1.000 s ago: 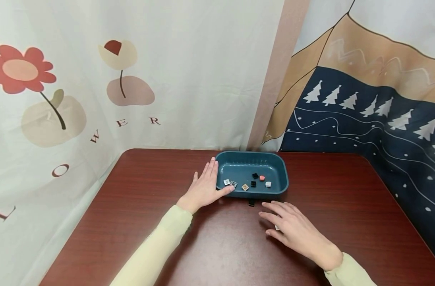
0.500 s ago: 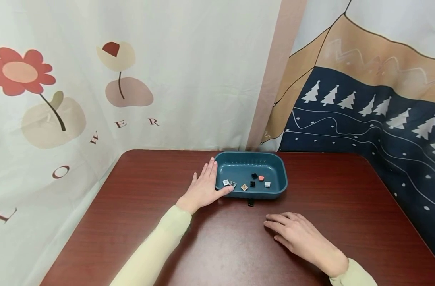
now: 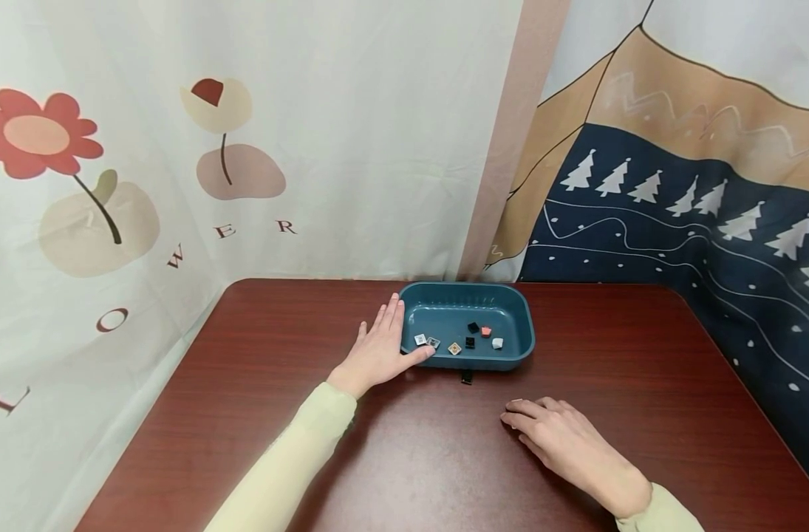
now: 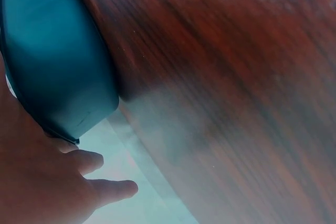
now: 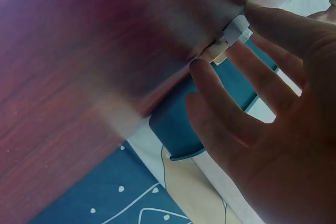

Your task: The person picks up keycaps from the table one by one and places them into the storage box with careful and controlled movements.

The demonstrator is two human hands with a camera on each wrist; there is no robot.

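A teal tray stands near the table's back edge, holding several small keycap-like pieces in black, white, salmon and beige. My left hand rests along its left side, fingers straight and thumb over the front rim. My right hand is low over the table, in front and right of the tray. In the right wrist view, its thumb and fingers bend around a whitish keycap and a beige keycap. From the head, the hand mostly hides these two.
A small black piece lies on the table, just in front of the tray. The brown wooden table extends to both sides. Printed curtains hang behind it.
My right hand has drawn back from near the tray, lower and slightly right, and its fingers have come closer together over the small pieces. The left hand stays at the tray.
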